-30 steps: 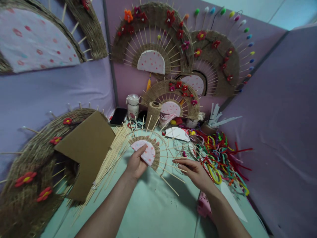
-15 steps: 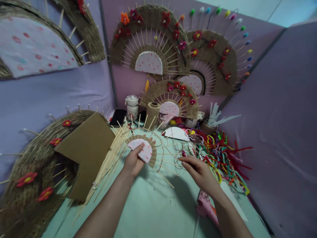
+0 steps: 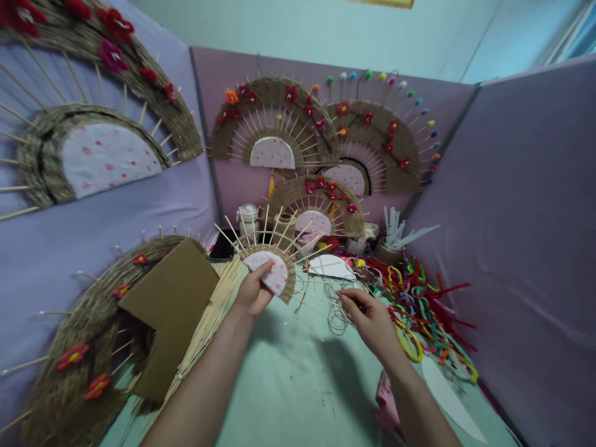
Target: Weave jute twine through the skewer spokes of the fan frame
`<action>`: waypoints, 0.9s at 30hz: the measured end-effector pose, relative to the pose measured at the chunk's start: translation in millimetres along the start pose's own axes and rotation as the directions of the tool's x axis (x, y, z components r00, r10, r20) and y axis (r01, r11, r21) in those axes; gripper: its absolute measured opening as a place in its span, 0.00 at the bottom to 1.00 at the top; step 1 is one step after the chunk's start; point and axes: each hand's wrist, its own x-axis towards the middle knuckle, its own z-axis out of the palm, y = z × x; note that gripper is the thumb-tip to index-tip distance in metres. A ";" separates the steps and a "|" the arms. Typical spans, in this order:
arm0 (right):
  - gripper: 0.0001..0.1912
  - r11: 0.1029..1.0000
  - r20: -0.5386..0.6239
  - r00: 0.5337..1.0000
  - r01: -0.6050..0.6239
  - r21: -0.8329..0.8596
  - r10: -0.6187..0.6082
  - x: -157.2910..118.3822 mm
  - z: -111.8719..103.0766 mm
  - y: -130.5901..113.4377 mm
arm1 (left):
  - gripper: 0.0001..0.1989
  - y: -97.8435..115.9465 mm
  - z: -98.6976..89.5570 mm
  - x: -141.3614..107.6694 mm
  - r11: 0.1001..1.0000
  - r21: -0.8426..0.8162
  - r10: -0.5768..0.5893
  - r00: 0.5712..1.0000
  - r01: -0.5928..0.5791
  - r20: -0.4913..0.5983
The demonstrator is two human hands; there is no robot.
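My left hand (image 3: 255, 288) is closed on a small half-round woven fan (image 3: 289, 273), its thumb across the pink-dotted fabric centre (image 3: 274, 267). Thin bamboo sticks (image 3: 233, 230) radiate from the fan's woven twine band. A strand of twine loops loosely around the sticks outside the band. To the right of the fan, my right hand (image 3: 370, 320) pinches what looks like the twine between thumb and forefinger, near the stick tips. Loose coils of thin twine (image 3: 338, 321) lie on the table just left of that hand.
Bamboo sticks (image 3: 212, 310) and folded brown cardboard (image 3: 172, 292) lie left. A twine spool (image 3: 284, 233) and a lidded jar (image 3: 248, 220) stand behind. Colourful pipe cleaners (image 3: 428, 304) and a pink glue gun (image 3: 387, 403) are right. Finished fans (image 3: 274, 90) hang on purple partitions.
The camera view has tilted up, showing more wall. My left hand still holds the fan, which has turned slightly. My right hand stays pinched beside the stick tips.
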 end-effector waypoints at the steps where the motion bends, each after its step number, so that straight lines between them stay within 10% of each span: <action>1: 0.16 1.000 -0.006 1.000 -0.017 0.019 0.017 3.2 -1.2 -0.4 | 0.11 1.0 0.9 4.0 1.000 0.021 -0.006 1.000 0.006 0.008; 27: 0.15 0.839 -0.275 0.869 -0.244 0.487 0.412 46.6 -14.7 24.4 | 0.07 21.4 -27.8 27.6 0.910 0.337 -0.242 0.969 0.241 -0.040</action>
